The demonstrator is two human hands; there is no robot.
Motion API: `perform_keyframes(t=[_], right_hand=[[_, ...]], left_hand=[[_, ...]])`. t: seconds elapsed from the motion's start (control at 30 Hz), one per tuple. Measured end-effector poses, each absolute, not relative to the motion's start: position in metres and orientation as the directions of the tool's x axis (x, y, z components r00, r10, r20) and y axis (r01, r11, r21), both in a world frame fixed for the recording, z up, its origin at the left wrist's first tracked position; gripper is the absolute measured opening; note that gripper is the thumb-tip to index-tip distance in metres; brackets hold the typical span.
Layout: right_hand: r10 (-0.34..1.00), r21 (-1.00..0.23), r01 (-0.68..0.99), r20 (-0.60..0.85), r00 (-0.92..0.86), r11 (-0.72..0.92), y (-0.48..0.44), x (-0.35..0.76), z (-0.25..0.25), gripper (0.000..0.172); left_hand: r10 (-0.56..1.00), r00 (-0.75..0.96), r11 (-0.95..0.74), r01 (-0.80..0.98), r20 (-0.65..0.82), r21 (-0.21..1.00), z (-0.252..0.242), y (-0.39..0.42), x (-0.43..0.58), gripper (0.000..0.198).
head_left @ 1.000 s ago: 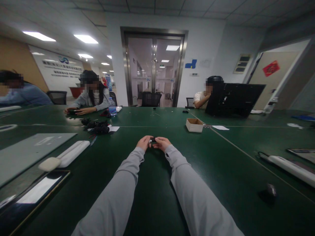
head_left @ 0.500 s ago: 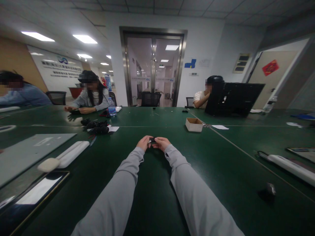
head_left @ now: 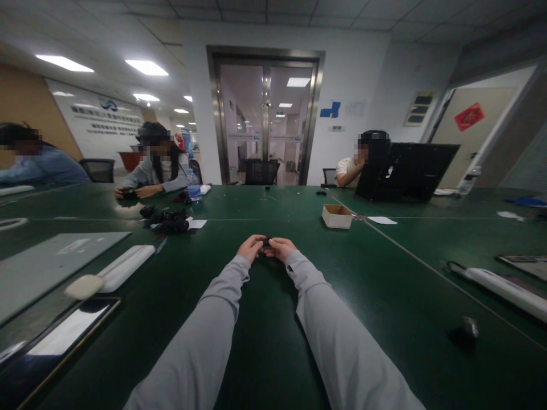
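Note:
Both my arms, in grey sleeves, reach forward over the dark green table (head_left: 376, 285). My left hand (head_left: 250, 248) and my right hand (head_left: 279, 248) meet at the middle of the table, fingers curled inward. Between them they pinch a small black object (head_left: 265, 242), mostly hidden by the fingers and too small to name. The hands rest on or just above the tabletop.
A small cardboard box (head_left: 337, 216) sits ahead to the right. A pile of black parts (head_left: 167, 221) and a water bottle (head_left: 194, 187) lie ahead left. White power strips (head_left: 126, 266) (head_left: 504, 289), a tablet (head_left: 64, 333) and a small black item (head_left: 469, 328) flank me. Three people sit at the far side.
My hands have stayed in place; the small bright part seen between the fingers earlier is now covered. The person ahead left has shifted their hands slightly.

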State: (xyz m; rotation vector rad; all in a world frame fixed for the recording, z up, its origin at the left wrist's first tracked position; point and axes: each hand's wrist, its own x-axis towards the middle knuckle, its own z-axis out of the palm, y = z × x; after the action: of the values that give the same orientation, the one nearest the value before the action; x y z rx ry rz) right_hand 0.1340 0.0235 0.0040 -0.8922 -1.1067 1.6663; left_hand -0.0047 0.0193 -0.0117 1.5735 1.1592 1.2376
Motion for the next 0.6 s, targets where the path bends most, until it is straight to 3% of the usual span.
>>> perform_keyframes(t=[0.6], right_hand=[[0.941,-0.938,-0.298,-0.072,-0.332,-0.177,0.0262,0.1349,0.0012,0.005]], left_hand=[[0.965,0.069,-0.26,0.195,0.251,0.946,-0.0131,0.0201,-0.0055,0.03]])
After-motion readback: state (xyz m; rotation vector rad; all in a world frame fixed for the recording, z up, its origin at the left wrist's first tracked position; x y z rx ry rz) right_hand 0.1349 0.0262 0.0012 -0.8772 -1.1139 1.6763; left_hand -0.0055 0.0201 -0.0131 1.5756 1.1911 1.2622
